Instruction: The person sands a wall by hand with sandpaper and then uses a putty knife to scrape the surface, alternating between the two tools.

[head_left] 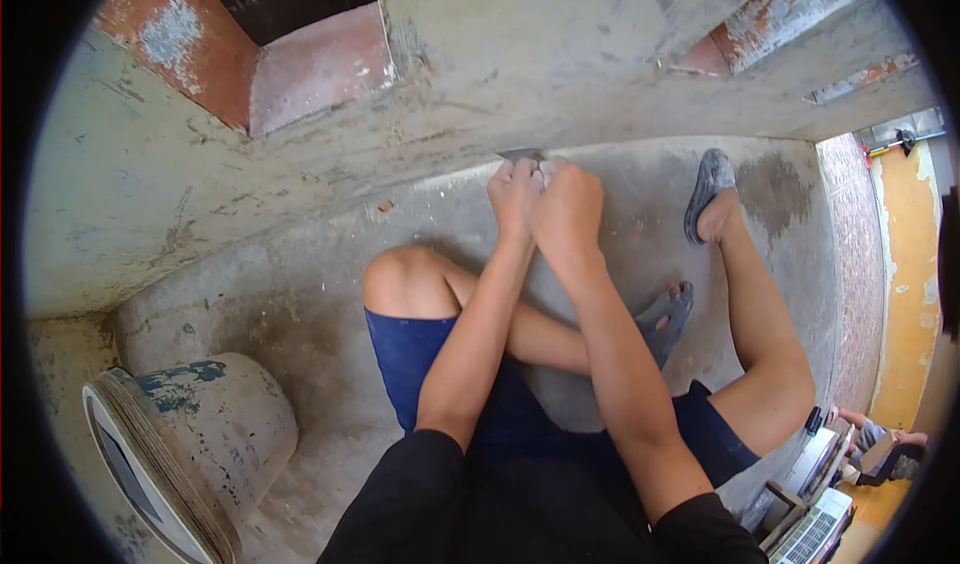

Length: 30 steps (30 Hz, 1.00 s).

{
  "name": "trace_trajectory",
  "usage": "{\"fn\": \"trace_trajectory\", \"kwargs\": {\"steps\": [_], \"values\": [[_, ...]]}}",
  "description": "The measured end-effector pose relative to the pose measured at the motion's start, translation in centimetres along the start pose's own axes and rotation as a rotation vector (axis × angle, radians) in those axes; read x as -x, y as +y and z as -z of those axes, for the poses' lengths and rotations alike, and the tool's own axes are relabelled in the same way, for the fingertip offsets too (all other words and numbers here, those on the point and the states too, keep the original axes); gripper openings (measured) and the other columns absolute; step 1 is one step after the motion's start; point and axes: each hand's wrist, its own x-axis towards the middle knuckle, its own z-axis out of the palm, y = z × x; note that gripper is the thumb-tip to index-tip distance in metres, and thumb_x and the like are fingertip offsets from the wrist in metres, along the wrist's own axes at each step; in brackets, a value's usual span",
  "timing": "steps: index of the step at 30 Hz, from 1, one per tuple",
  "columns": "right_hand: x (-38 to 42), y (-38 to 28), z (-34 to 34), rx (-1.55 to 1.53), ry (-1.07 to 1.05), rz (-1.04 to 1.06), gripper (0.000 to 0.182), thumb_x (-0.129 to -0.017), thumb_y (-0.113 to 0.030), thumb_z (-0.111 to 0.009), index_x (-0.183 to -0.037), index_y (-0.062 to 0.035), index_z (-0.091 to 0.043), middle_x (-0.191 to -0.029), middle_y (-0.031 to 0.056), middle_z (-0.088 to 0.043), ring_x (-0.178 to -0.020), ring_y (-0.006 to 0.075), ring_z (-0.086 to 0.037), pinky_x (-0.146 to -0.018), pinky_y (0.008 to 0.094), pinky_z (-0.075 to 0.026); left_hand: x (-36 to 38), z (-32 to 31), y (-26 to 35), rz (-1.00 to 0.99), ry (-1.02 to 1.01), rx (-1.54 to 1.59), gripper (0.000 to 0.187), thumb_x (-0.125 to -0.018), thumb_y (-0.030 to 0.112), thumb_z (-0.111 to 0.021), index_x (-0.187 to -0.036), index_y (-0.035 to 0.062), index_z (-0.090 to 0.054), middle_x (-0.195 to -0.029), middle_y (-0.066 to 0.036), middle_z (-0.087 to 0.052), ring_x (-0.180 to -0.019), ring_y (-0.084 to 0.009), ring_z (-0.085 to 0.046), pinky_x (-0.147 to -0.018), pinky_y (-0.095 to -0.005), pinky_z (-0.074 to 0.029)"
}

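Observation:
A thin dark metal blade (520, 154) lies against the base of the worn, grey-green wall (440, 94), where it meets the concrete floor (330, 224). My left hand (514, 194) is closed at the blade, its fingers bent over the near edge. Pressed beside it, my right hand (568, 199) is also closed, around the tool's end; the handle is mostly hidden by the fingers. The two hands touch each other. A small reddish chip (386, 206) lies on the floor to their left.
A paint-spattered bucket (225, 414) stands at lower left. My bent knees and grey sandals (708, 189) flank the work spot. Openings with reddish ledges (320, 69) cut the wall above. Another person (870, 439) is at far lower right, near a white slatted object (815, 529).

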Motion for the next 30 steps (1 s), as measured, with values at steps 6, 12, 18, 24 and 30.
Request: {"fn": "trace_trajectory", "kwargs": {"steps": [6,12,18,24,30], "values": [[-0.1,-0.7,1.1,0.034,-0.002,0.0,0.02,-0.086,-0.016,-0.065,-0.081,0.0033,-0.066,-0.08,0.0292,-0.068,-0.08,0.0493,-0.068,-0.073,0.0536,-0.055,-0.8,-0.1,0.1,-0.157,-0.046,-0.265,0.02,-0.091,0.004,-0.063,-0.073,0.0067,-0.055,-0.066,0.002,-0.053,-0.058,-0.0044,-0.047,-0.049,-0.0248,-0.035],[-0.1,0.0,1.2,0.016,0.003,0.05,0.019,-0.085,-0.015,-0.065,-0.08,0.0032,-0.066,-0.079,0.029,-0.068,-0.078,0.0493,-0.068,-0.073,0.0535,-0.055,-1.0,0.0,-1.3,-0.377,-0.078,-0.258,0.017,-0.091,0.005,-0.065,-0.076,0.0056,-0.058,-0.069,0.001,-0.055,-0.06,-0.0059,-0.048,-0.05,-0.0248,-0.036],[0.3,-1.1,2.5,-0.009,0.045,0.03,0.021,-0.085,-0.016,-0.065,-0.08,0.0039,-0.067,-0.078,0.0295,-0.068,-0.077,0.0488,-0.068,-0.074,0.0537,-0.055,0.8,-1.7,1.9,-0.089,0.016,-0.079,0.024,-0.091,0.005,-0.065,-0.071,0.0095,-0.052,-0.067,0.002,-0.052,-0.06,-0.0064,-0.047,-0.051,-0.0251,-0.036],[-0.3,-0.8,2.2,0.018,0.01,0.054,0.021,-0.085,-0.016,-0.063,-0.08,0.0042,-0.068,-0.078,0.0305,-0.067,-0.077,0.0484,-0.068,-0.073,0.0536,-0.055,-0.4,-1.7,2.0,-0.047,-0.024,-0.027,0.021,-0.091,0.006,-0.065,-0.073,0.0076,-0.055,-0.068,0.002,-0.054,-0.06,-0.0069,-0.049,-0.051,-0.0261,-0.038],[0.1,-2.1,2.8,0.006,-0.016,0.032,0.023,-0.082,-0.015,-0.067,-0.088,0.0062,-0.073,-0.08,0.0302,-0.068,-0.079,0.0457,-0.07,-0.074,0.0483,-0.056,0.4,-0.6,2.0,0.035,-0.001,0.067,0.018,-0.092,0.006,-0.064,-0.075,0.0058,-0.058,-0.07,0.001,-0.056,-0.06,-0.0072,-0.05,-0.051,-0.0259,-0.039]]}}
